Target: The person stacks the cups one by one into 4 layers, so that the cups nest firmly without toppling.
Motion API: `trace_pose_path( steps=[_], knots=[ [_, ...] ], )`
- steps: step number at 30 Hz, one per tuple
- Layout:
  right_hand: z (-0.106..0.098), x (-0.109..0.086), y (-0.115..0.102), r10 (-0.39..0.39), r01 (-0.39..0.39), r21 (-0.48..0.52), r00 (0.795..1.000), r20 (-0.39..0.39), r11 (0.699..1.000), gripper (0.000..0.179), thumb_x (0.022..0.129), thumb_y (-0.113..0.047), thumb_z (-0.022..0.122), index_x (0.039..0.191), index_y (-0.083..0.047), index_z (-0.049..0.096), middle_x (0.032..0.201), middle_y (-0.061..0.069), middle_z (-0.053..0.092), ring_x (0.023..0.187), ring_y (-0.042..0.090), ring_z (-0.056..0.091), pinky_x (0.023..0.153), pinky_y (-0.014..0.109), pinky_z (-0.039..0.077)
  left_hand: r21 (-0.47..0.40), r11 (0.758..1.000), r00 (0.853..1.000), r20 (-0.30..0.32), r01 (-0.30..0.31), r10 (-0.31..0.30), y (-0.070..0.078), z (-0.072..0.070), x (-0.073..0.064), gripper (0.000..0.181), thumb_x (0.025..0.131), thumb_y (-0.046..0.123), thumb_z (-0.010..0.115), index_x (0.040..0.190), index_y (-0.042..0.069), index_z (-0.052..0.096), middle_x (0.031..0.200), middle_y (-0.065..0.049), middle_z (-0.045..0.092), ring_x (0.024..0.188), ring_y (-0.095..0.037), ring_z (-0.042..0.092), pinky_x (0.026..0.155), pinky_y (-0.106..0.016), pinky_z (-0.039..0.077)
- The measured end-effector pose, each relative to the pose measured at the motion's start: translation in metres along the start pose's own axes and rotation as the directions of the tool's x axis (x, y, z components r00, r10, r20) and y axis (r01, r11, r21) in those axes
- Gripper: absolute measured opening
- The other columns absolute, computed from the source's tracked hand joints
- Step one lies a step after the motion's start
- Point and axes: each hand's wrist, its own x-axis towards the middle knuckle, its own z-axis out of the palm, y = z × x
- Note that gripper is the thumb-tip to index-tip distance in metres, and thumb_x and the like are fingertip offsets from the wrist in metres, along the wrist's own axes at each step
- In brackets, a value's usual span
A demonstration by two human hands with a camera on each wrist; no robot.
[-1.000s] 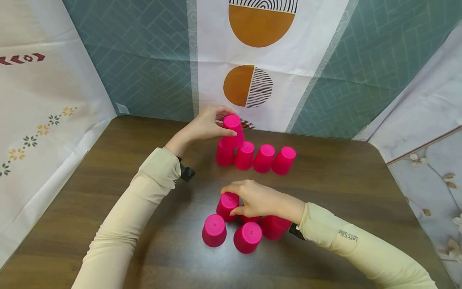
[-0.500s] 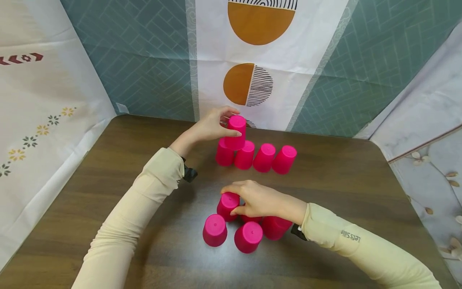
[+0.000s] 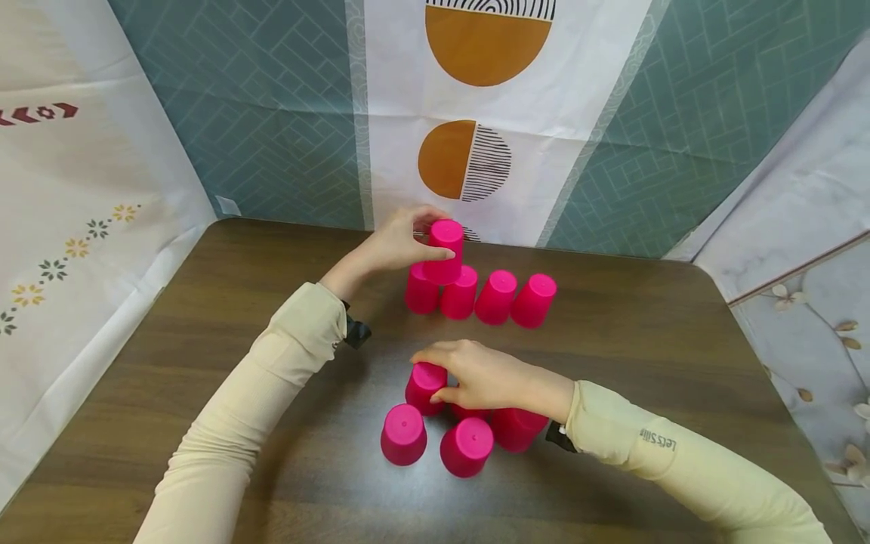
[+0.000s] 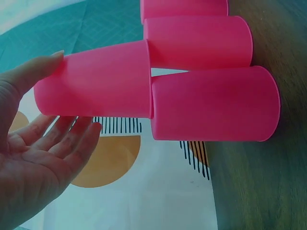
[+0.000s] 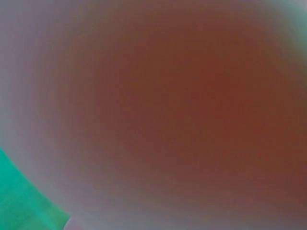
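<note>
At the back of the table, my left hand [image 3: 397,243] holds an upside-down pink cup [image 3: 447,233] between thumb and fingers. Its rim meets the bases of the two leftmost cups of a back row, spanning both, as the left wrist view shows with the held cup [image 4: 100,81] against a lower cup [image 4: 216,103]. Nearer the front, my right hand [image 3: 485,378] grips another upturned pink cup [image 3: 424,387] from above. Loose cups stand around that one, including a front-left cup [image 3: 404,434] and a front-middle cup [image 3: 467,447]. Blur fills the right wrist view.
The back row continues rightward with a third cup [image 3: 495,298] and a last cup [image 3: 534,301]. Under my right wrist, a further cup [image 3: 518,429] is partly covered. The wooden table [image 3: 646,340] ends at a patterned cloth backdrop [image 3: 285,136].
My left hand has shifted its cup a little to the right, over the gap between the two leftmost back cups, then held nearly still. My right hand stays on its cup.
</note>
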Motion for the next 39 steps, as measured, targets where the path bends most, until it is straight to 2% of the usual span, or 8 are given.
trace_pose_path(
  steps=[9,15,19,23,27,31,34,39],
  knots=[
    [-0.025,-0.013,0.002,0.015,-0.014,0.006,0.989,-0.148,1.000,0.060,0.078,-0.025,0.076,0.132,-0.010,0.052,0.127,0.001,0.057,0.115,0.013,0.055,0.087,0.026,0.051,-0.043,0.998,0.999,0.000,0.046,-0.046,0.003,0.001,-0.003,0.053,0.075,0.018,0.077,0.123,0.007,0.055,0.111,-0.005,0.063,0.101,-0.019,0.060,0.086,-0.032,0.051],
    [-0.052,-0.035,0.005,-0.031,0.019,-0.042,0.947,-0.320,0.999,0.061,0.073,-0.022,0.080,0.128,-0.010,0.055,0.121,0.001,0.061,0.107,0.012,0.057,0.084,0.028,0.051,-0.033,0.998,0.998,0.006,0.055,-0.055,0.006,0.001,-0.002,0.053,0.076,0.016,0.076,0.124,0.005,0.055,0.112,-0.008,0.063,0.100,-0.021,0.060,0.086,-0.032,0.050],
    [-0.065,-0.045,0.013,-0.031,-0.008,-0.102,0.926,-0.376,0.995,0.059,0.071,-0.020,0.080,0.125,-0.011,0.058,0.116,0.000,0.062,0.095,0.010,0.058,0.071,0.027,0.053,-0.032,0.998,0.998,0.001,0.055,-0.055,0.004,0.001,-0.002,0.052,0.076,0.016,0.076,0.123,0.004,0.055,0.112,-0.008,0.063,0.100,-0.021,0.060,0.087,-0.031,0.050],
    [-0.074,-0.046,0.032,-0.015,-0.035,-0.113,0.908,-0.418,0.993,0.057,0.071,-0.019,0.080,0.123,-0.011,0.059,0.112,0.001,0.063,0.094,0.013,0.060,0.072,0.031,0.054,-0.015,0.999,0.999,-0.006,0.043,-0.043,0.002,0.001,-0.002,0.052,0.077,0.016,0.075,0.123,0.005,0.055,0.112,-0.008,0.063,0.101,-0.021,0.059,0.088,-0.031,0.050],
    [-0.082,-0.042,0.056,0.109,-0.113,0.019,0.886,-0.451,0.993,0.055,0.074,-0.019,0.079,0.124,-0.009,0.058,0.110,0.004,0.064,0.091,0.015,0.065,0.075,0.032,0.055,-0.007,0.999,0.999,-0.010,0.038,-0.038,0.000,0.001,-0.001,0.052,0.076,0.016,0.076,0.122,0.004,0.055,0.112,-0.008,0.063,0.103,-0.021,0.059,0.089,-0.033,0.049],
    [-0.089,-0.041,0.074,0.286,-0.220,0.193,0.843,-0.455,0.956,0.056,0.077,-0.021,0.078,0.127,-0.009,0.056,0.112,0.008,0.064,0.091,0.023,0.068,0.079,0.037,0.054,0.003,0.999,0.999,-0.005,0.040,-0.040,-0.001,0.003,0.000,0.053,0.076,0.018,0.076,0.122,0.005,0.055,0.112,-0.007,0.063,0.102,-0.021,0.059,0.088,-0.031,0.049],
    [-0.094,-0.038,0.084,0.327,-0.250,0.222,0.827,-0.457,0.942,0.057,0.078,-0.022,0.076,0.130,-0.009,0.054,0.118,0.010,0.062,0.093,0.028,0.067,0.081,0.041,0.053,0.004,0.999,0.999,-0.005,0.038,-0.038,-0.002,0.004,0.000,0.053,0.076,0.018,0.076,0.122,0.005,0.055,0.111,-0.007,0.063,0.101,-0.020,0.058,0.088,-0.030,0.049],
    [-0.100,-0.028,0.093,0.332,-0.269,0.197,0.814,-0.477,0.943,0.058,0.079,-0.022,0.075,0.132,-0.013,0.054,0.126,0.010,0.058,0.095,0.029,0.066,0.082,0.041,0.053,0.008,0.999,0.999,-0.011,0.036,-0.036,-0.001,0.002,-0.002,0.054,0.076,0.018,0.076,0.124,0.006,0.054,0.112,-0.006,0.063,0.102,-0.019,0.058,0.088,-0.030,0.049]
  ],
)
